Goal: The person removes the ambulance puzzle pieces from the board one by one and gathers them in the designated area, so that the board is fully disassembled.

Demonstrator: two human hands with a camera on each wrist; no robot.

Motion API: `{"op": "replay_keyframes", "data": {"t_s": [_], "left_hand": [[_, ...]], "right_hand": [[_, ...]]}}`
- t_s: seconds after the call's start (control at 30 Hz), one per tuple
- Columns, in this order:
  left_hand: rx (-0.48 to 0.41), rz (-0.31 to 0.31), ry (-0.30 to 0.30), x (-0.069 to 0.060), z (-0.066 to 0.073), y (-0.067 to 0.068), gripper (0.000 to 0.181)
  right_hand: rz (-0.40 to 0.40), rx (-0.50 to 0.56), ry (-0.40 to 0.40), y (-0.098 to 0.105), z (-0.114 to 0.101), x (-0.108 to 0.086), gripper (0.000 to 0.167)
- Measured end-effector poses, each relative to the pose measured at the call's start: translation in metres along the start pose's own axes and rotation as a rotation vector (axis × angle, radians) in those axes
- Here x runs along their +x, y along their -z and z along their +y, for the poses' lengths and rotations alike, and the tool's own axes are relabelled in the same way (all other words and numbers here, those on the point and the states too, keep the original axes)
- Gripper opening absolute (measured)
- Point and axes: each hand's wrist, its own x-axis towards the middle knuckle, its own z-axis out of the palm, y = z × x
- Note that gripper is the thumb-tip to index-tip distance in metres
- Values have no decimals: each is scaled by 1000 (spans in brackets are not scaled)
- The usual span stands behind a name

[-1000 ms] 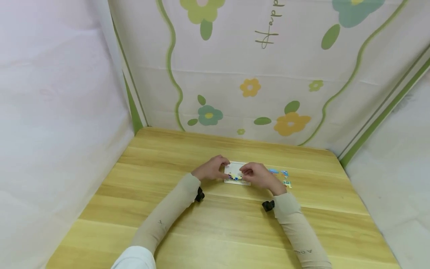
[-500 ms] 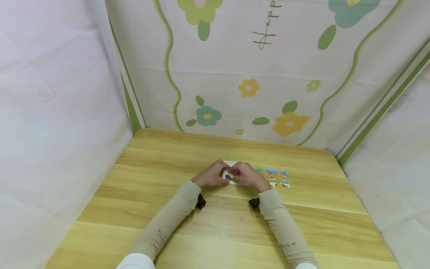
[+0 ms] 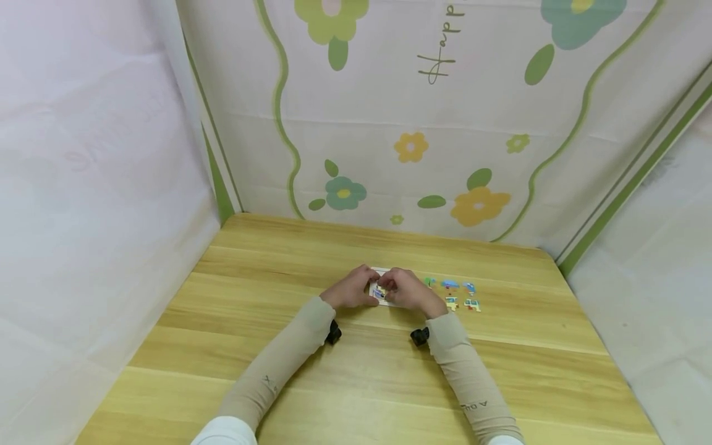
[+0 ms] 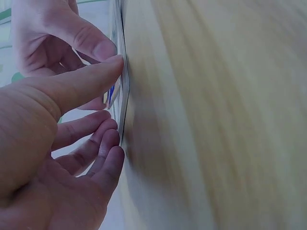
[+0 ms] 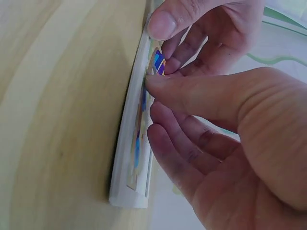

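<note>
A small puzzle board with a white frame (image 3: 381, 270) lies flat on the wooden table. My left hand (image 3: 351, 288) holds its left side, the thumb at the near edge and the fingers farther back. Over the board, my right hand (image 3: 410, 290) pinches a colourful puzzle piece (image 5: 158, 62) between thumb and fingers. That piece stands tilted above the board in the right wrist view, close to the left thumb (image 5: 162, 25). Other coloured pieces (image 5: 137, 151) lie inside the frame nearer the right hand. In the head view the right hand covers much of the board.
Several loose puzzle pieces (image 3: 450, 283) lie in two rows on the table (image 3: 356, 383), right of the board. A flower-printed cloth (image 3: 356, 161) hangs behind the table, and white cloth walls (image 3: 100, 185) stand at both sides.
My right hand has moved left across the board, close to the left hand, uncovering more loose pieces on the right. The left hand has stayed at the board's left side.
</note>
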Motion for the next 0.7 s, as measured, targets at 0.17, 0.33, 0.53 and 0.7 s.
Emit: {"op": "replay_keyframes", "data": {"t_s": [0.17,0.33,0.53,0.7], "left_hand": [[13,-15,20,-1,4,3,50],[20,-17,29,0,7,3,51],[-13,-28,48,0,11,4,59],[-5,-26,55,-1,10,5,56]], "right_hand": [[37,57,-18,2,-5,-4,16],[73,77,36,7,-6,-11,8],[116,97,100,25,2,-28,9],[112,111,65,44,18,-47,8]]}}
